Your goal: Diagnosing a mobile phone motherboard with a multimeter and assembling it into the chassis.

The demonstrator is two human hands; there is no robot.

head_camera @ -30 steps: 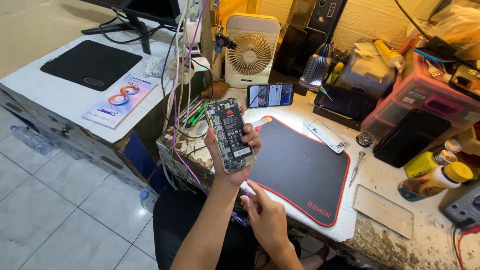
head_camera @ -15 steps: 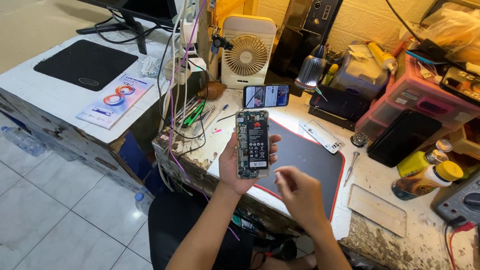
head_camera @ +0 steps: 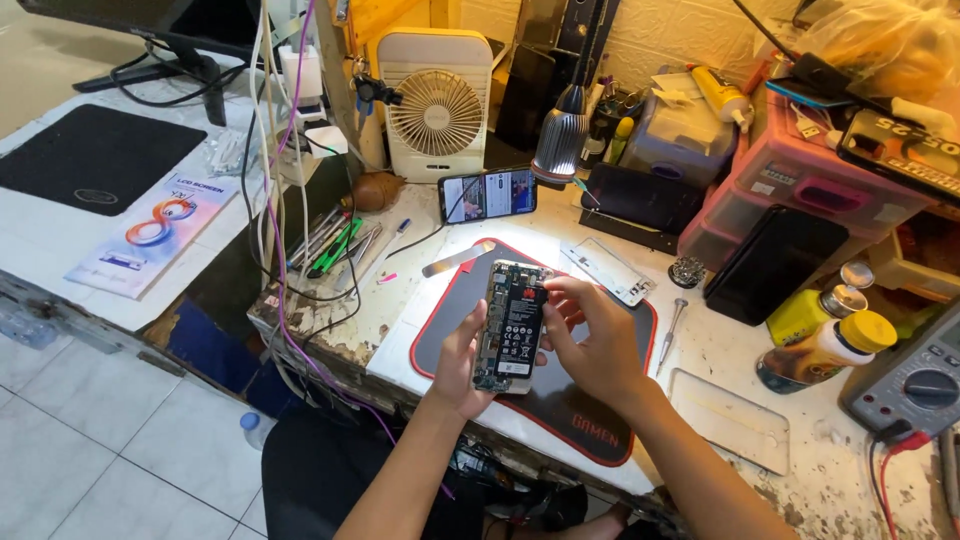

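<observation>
My left hand (head_camera: 459, 362) holds an opened smartphone (head_camera: 511, 326) with its back cover off, so the black battery and circuit board show. It is held upright over a black mat with a red edge (head_camera: 588, 413). My right hand (head_camera: 588, 340) has come up to the phone's right side, fingertips touching its upper edge near the board. A detached phone frame (head_camera: 608, 271) lies on the bench behind the mat, and a thin metal pry tool (head_camera: 456, 259) lies at the mat's far left corner.
A small white fan (head_camera: 433, 103) and a lit phone (head_camera: 488, 194) stand at the back. A screwdriver (head_camera: 669, 331), yellow bottles (head_camera: 823, 343), a multimeter (head_camera: 917, 382) and pink drawers (head_camera: 808, 187) crowd the right. Cables (head_camera: 277, 230) hang at the left bench edge.
My left hand carried the phone right and over the mat. My right hand rose from below the bench edge and now touches the phone's upper right side.
</observation>
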